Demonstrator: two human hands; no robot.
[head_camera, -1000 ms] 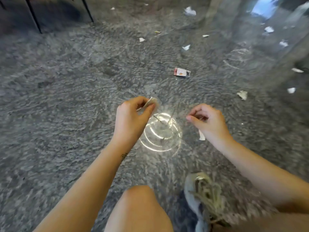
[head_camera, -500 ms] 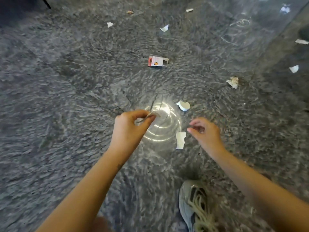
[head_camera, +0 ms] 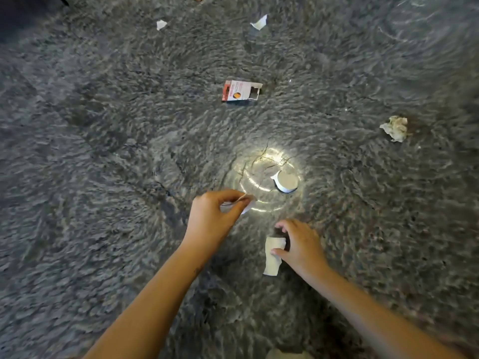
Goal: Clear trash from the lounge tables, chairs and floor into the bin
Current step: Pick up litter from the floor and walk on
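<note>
My left hand [head_camera: 215, 218] pinches a few thin paper scraps [head_camera: 245, 204] between thumb and fingers, low over the grey carpet [head_camera: 103, 177]. My right hand [head_camera: 300, 244] is down on the carpet with its thumb and fingers touching a white paper strip [head_camera: 272, 256] that still lies flat. A curled white scrap [head_camera: 286, 181] sits in a bright light spot just beyond both hands. Farther off lie a small red-and-white carton [head_camera: 241, 91], a crumpled tissue [head_camera: 395, 127] at right, and white paper bits [head_camera: 259, 22] [head_camera: 161, 24] near the top.
Shaggy grey carpet fills the view. A dark edge [head_camera: 15, 11] shows at the top left corner. The tip of my shoe [head_camera: 282, 354] peeks in at the bottom edge. No bin is in sight.
The view tipped further down. My right hand dropped from a pinch in the air onto the white strip on the carpet. My left hand kept its scraps.
</note>
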